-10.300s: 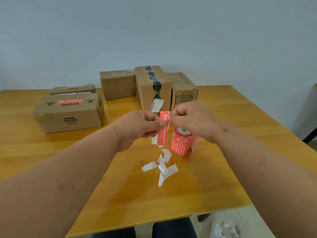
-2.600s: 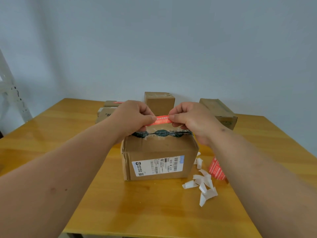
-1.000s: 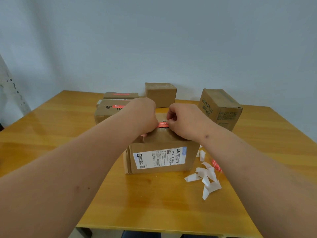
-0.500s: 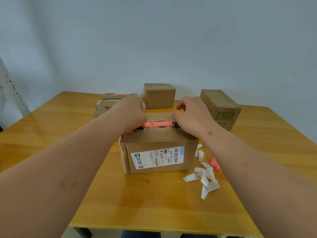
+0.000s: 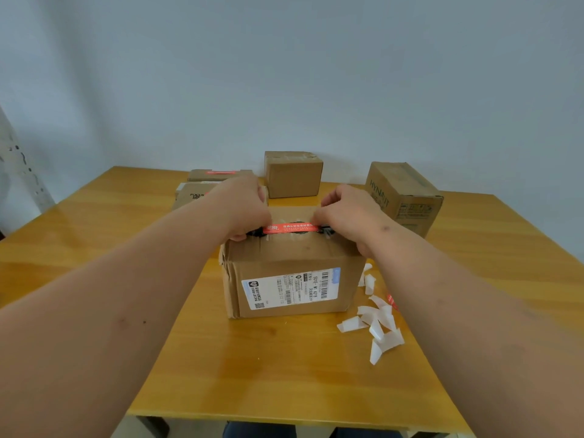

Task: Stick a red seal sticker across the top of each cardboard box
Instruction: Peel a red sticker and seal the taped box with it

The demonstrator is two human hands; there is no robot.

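A cardboard box (image 5: 294, 257) with a white shipping label on its front stands in the middle of the table. A red seal sticker (image 5: 292, 228) lies flat along its top, over dark tape. My left hand (image 5: 243, 210) has curled fingers on the sticker's left end. My right hand (image 5: 347, 213) presses its right end the same way. Both ends are hidden under my fingers. Only a sliver of the red sticker roll (image 5: 392, 301) shows behind my right forearm.
At the back stand a small plain box (image 5: 294, 173) and a taller box (image 5: 404, 197) printed HYNAUT. Two flat boxes at back left, one (image 5: 218, 174) with a red sticker, the other (image 5: 191, 195) partly hidden. Several white backing strips (image 5: 376, 327) litter the wooden table (image 5: 252, 374).
Earlier I peeled the sticker and held it above the box. Over the last second my hands slid apart from the sticker's middle to its ends, and it now lies flat on the top.
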